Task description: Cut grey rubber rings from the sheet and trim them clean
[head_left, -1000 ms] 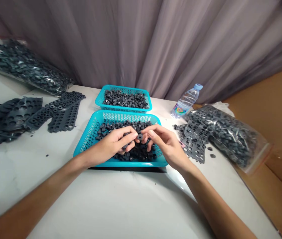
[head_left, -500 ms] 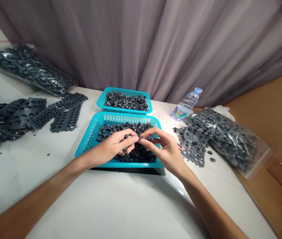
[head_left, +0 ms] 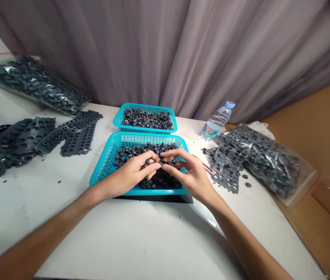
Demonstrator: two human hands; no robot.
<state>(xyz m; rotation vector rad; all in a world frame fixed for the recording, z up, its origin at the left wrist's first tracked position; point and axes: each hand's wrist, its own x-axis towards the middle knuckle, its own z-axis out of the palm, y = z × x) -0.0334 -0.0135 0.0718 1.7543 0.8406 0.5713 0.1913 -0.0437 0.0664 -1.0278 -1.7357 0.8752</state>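
Note:
Both my hands meet over the near teal basket [head_left: 106,163], which is full of small black rubber rings [head_left: 159,149]. My left hand [head_left: 132,173] has its fingers curled and pinched around a few of the black rings. My right hand [head_left: 186,171] pinches one small black ring at the fingertips, right against the left hand's fingers. A second teal basket [head_left: 145,118] with more black rings stands just behind the first.
Punched black rubber sheets [head_left: 36,136] lie at the left, with a clear bag of black parts [head_left: 36,87] behind them. At the right lie more sheets [head_left: 226,169], a second bag of parts [head_left: 266,161], a water bottle [head_left: 216,121] and a cardboard wall [head_left: 325,128]. Grey curtain behind.
The hands have drawn a little closer together over the near basket, and the fingers have shifted on the small rings. The view has tilted slightly.

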